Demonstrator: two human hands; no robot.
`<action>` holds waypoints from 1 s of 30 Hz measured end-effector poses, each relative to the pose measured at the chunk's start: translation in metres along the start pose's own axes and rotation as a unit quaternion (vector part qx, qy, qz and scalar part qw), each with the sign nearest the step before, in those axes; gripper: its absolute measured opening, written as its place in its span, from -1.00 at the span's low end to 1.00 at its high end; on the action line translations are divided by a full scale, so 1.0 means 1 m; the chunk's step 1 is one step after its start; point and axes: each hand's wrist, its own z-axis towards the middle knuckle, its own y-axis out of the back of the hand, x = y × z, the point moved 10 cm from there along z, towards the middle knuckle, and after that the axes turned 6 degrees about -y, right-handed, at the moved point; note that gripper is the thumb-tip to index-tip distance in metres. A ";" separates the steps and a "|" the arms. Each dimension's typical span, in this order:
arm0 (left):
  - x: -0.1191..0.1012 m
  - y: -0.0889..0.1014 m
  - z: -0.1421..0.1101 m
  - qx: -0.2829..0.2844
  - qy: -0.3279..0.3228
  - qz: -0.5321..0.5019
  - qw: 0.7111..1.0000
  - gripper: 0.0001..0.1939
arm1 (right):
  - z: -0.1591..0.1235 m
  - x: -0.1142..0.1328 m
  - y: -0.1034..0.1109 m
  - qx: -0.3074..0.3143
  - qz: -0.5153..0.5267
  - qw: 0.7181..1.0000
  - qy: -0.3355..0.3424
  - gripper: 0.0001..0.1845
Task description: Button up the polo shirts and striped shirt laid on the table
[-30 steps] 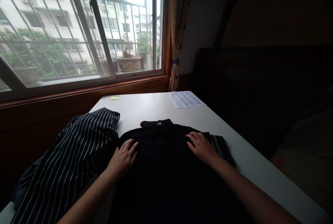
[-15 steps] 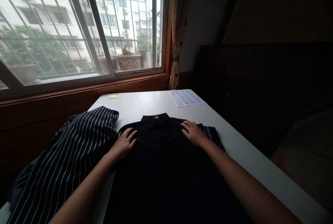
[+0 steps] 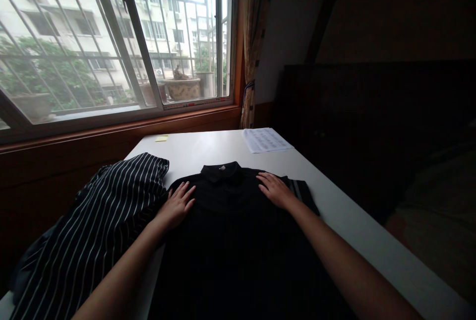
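Observation:
A black collared shirt (image 3: pixel 230 240) lies spread on the white table (image 3: pixel 208 146), its collar pointing away from me. My left hand (image 3: pixel 178 205) rests flat on the shirt's left shoulder area, fingers spread. On the opposite shoulder lies my right hand (image 3: pixel 275 190), also flat with the fingers stretched out. Beyond it a sleeve with grey stripes sticks out to the right. Close to my left forearm is a heaped black garment with white stripes (image 3: pixel 107 211). The shirt's lower part is too dark to make out in detail.
Printed papers (image 3: pixel 266 140) lie at the table's far right corner, and a yellow sticky note (image 3: pixel 161 138) at the far left. Behind the table are a barred window (image 3: pixel 178 37) and a tied curtain (image 3: pixel 250 62). The right side of the room is dark.
Both hands stay on the shirt's shoulders with almost no movement. The whole view has shifted very slightly.

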 end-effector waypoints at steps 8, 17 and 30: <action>0.000 0.000 0.000 0.000 -0.001 -0.004 1.000 -0.43 | 0.000 0.001 -0.001 0.008 -0.002 1.000 0.002 -0.46; -0.003 0.003 0.000 0.003 0.000 -0.007 1.000 -0.42 | 0.001 -0.001 -0.002 0.003 0.000 1.000 0.003 -0.47; -0.004 0.002 -0.004 0.005 0.006 -0.010 1.000 -0.41 | -0.006 0.002 0.006 -0.039 -0.007 0.999 0.001 -0.52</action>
